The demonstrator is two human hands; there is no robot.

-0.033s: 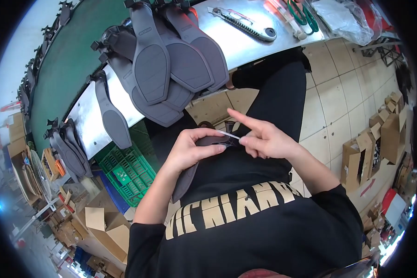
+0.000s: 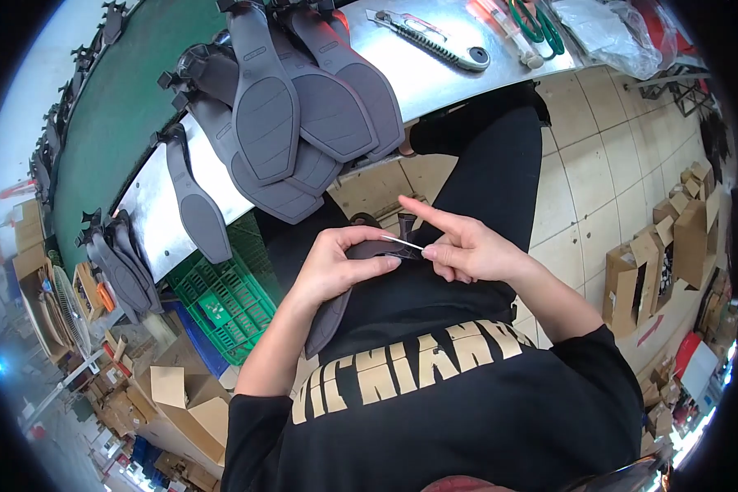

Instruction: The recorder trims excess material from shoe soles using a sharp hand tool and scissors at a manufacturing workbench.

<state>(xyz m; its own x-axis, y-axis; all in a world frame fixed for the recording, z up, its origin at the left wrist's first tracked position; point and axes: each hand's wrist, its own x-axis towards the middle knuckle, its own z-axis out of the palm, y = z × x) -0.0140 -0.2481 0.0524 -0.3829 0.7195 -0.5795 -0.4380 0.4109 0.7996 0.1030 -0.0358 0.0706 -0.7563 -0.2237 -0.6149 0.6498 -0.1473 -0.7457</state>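
A dark grey heeled shoe sole [image 2: 328,325] is in my left hand [image 2: 340,262], above my lap. Its broad front part hangs past my left wrist, and its dark heel end pokes out beyond my fingertips. Between the thumb and bent fingers of my right hand [image 2: 471,246] is a thin, pale blade-like strip [image 2: 404,243]. My right index finger points out straight. The strip crosses the heel end of the sole, close to my left fingertips; whether it touches the sole I cannot tell.
A pile of similar soles [image 2: 266,131] overhangs the bench edge, with a single sole [image 2: 201,217] beside it. A box cutter [image 2: 430,43] and green-handled scissors [image 2: 541,29] lie on the metal bench top [image 2: 369,61]. Below stands a green crate [image 2: 225,307]; cardboard boxes [image 2: 631,283] sit on the right.
The strip in my right hand has tilted and dropped slightly at its left end. My right index fingertip has shifted a little left. My left hand keeps its hold on the sole.
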